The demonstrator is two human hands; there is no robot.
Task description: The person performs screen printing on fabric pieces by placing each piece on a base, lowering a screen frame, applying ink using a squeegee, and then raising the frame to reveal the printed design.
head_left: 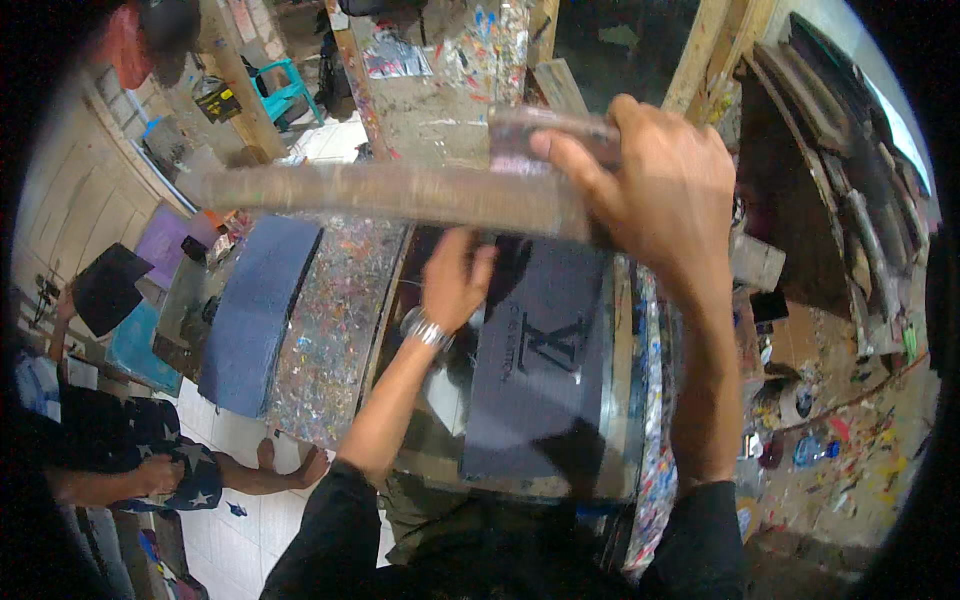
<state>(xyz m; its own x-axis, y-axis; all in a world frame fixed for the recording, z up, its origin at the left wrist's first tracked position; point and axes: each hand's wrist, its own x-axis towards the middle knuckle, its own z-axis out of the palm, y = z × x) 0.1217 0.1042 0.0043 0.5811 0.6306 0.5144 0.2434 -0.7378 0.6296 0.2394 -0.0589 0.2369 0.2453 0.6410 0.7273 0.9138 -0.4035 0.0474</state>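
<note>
Wooden bar (pixel 390 195), motion-blurred: your right hand (pixel 675 175) is clamped on its right end; it runs leftward past your left hand (pixel 458 280), which is apart, fingers spread. Dark printed panel (pixel 535 400) lies between your forearms, blue-grey panel (pixel 260 310) left of your left hand.

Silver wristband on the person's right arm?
No, the silver wristband is on the left forearm, and the right wrist is bare.

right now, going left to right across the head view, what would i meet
Black sheet → dark blue panel → left hand → dark printed panel → right hand → small bottle.
</note>
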